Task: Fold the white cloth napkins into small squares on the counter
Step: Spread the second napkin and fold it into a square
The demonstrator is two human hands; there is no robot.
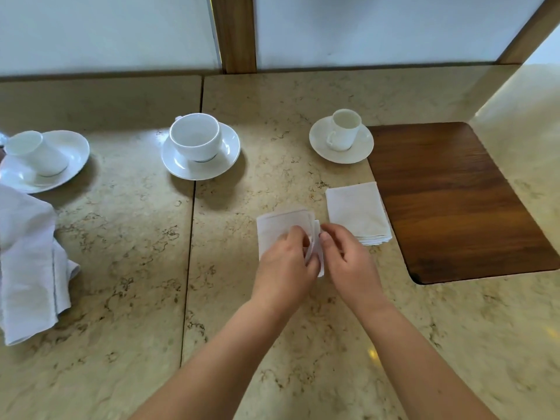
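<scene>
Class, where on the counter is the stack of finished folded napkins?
The folded stack sits right of centre in the head view, beside the wooden board, just beyond the right hand.

My beige marble counter (127,237) carries three saucers with white cups (195,136), a stack of folded napkins (357,213) beside the inset wooden board (448,201), loose white cloths (27,262) at left, and one napkin (278,228) under my fingers.

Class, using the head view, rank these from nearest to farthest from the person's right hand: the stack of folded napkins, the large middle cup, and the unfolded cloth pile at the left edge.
From the right hand:
1. Stack of folded napkins, just beyond it, to its right.
2. Large middle cup, farther back, left.
3. Unfolded cloth pile, far left edge.
</scene>
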